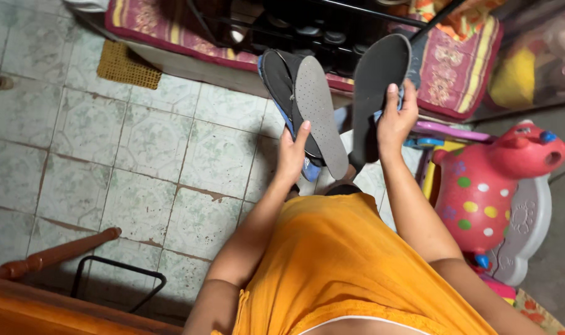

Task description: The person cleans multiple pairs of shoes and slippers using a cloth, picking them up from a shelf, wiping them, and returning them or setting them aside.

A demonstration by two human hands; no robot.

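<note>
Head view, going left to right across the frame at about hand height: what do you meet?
Yellow mat → left hand holding a shoe with a grey insole → dark insole held in the right hand → pink spotted toy animal.

Grey perforated insole [319, 118], tilted, its lower part pinned under the left fingers [302, 131] against a dark shoe with blue trim [281, 84] behind it. Dark insole [376, 74], upright, rising above the right fingers [392, 93] that clasp its lower half.
</note>
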